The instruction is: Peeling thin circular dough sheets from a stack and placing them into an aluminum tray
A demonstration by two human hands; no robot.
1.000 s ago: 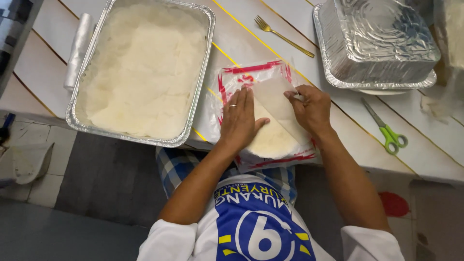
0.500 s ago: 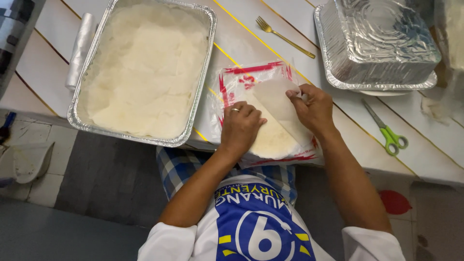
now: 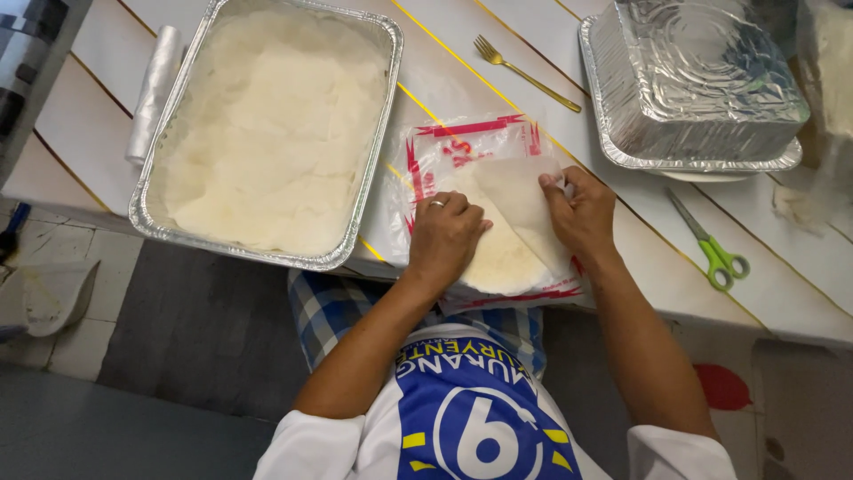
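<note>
A clear plastic package (image 3: 462,147) with a red printed border lies on the white table, holding a stack of thin pale round wrappers (image 3: 498,267). My left hand (image 3: 444,236), a ring on one finger, rests on the stack with its fingers curled and presses it down. My right hand (image 3: 579,213) pinches the edge of the top wrapper sheet (image 3: 520,197), which is lifted and folded over toward the near right.
A large foil tray (image 3: 378,133) lined with pale sheets sits left of the package. Upturned foil trays (image 3: 702,80) stand at the back right, a gold fork (image 3: 524,73) before them. Green scissors (image 3: 715,251) lie right; a plastic roll (image 3: 155,89) lies far left.
My left hand's fingers went from spread flat on the stack to curled. The top sheet is peeled a little further under my right hand.
</note>
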